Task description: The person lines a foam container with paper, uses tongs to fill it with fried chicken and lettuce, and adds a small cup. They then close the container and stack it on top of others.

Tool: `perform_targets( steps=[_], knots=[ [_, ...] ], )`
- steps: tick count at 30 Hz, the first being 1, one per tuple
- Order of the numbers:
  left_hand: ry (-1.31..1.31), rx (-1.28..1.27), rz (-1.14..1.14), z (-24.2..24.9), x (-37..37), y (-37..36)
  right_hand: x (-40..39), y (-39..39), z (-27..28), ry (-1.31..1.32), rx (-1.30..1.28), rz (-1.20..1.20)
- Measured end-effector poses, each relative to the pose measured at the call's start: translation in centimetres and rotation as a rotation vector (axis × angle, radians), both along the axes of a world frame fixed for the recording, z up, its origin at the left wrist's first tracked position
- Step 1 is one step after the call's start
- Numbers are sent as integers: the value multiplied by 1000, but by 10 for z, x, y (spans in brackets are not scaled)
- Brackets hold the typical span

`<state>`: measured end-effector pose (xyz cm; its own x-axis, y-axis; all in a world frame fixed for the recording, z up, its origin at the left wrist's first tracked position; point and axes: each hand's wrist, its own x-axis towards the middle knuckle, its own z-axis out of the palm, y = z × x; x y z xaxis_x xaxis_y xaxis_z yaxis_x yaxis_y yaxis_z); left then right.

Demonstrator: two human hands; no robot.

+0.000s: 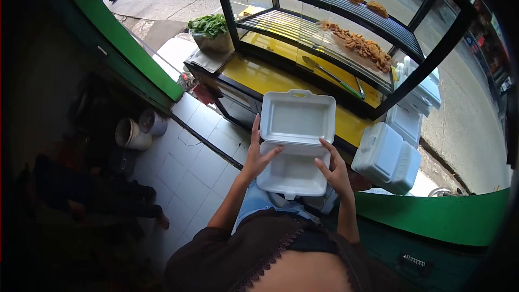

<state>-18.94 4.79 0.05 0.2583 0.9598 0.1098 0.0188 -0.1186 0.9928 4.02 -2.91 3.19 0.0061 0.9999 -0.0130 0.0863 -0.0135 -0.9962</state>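
An open white foam box (294, 166) is held in front of my body, its lid tilted up against the yellow counter's edge side. My left hand (260, 154) grips the box's left side near the fold, thumb over the inner edge. On the right side, my right hand (334, 170) holds the box near the same fold, fingertips on the rim. The inside of the box shows only bare white foam. Behind it is the yellow counter (259, 75) with a glass display case (303, 27).
Fried pieces (362, 45) lie on the case's shelves, with tongs (332, 77) below. Stacked foam boxes (386, 154) stand at the right. Leafy greens (210, 25) fill a container at the counter's left end. Buckets (132, 132) and a person (97, 194) are at the left.
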Motion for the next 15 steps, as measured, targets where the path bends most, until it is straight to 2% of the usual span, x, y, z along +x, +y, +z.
perform_targets(
  steps=[4, 6, 8, 11, 14, 15],
  knots=[
    [104, 81, 121, -8, -90, 24, -73, 62, -11, -2, 4, 151],
    [-73, -111, 200, -7, -136, 36, -113, 97, -9, 41, -91, 236],
    [-56, -77, 265, -7, -177, 50, -150, 134, -19, 24, -50, 258],
    [-4, -37, 491, -5, -232, 72, -196, 181, -32, -54, 22, 259],
    [34, 75, 608, -26, -278, 99, -230, 222, -44, -127, 54, 228],
    [-4, 21, 625, -14, -285, 107, -240, 236, -49, -195, 77, 238]
  ],
)
